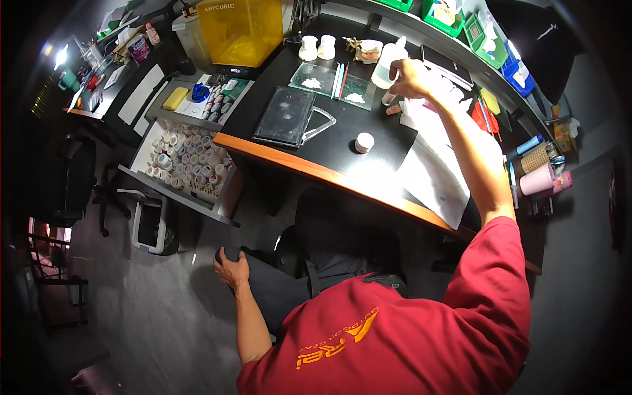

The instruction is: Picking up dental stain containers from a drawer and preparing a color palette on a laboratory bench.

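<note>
My left hand (232, 270) rests over my left knee with its fingers apart, holding nothing. My right arm reaches across the table, and my right hand (409, 79) is curled against the right side of a translucent squeeze bottle (384, 71). What its fingers close on is hidden. Just below them are two small pinkish cylinders (393, 110). Left of the bottle lie two glass slabs (308, 74) with white heaps, and thin blue, white and red sticks (340, 80) between them. A small white-lidded jar (364, 143) stands nearer the front edge.
A dark square plate (285, 116) lies beside a clear protractor-like piece (320, 125). White paper (434, 174) hangs over the table's orange edge. An open drawer (227, 197) full of small jars juts out at left. Behind stand dental models (368, 50) and a yellow-covered machine (240, 29).
</note>
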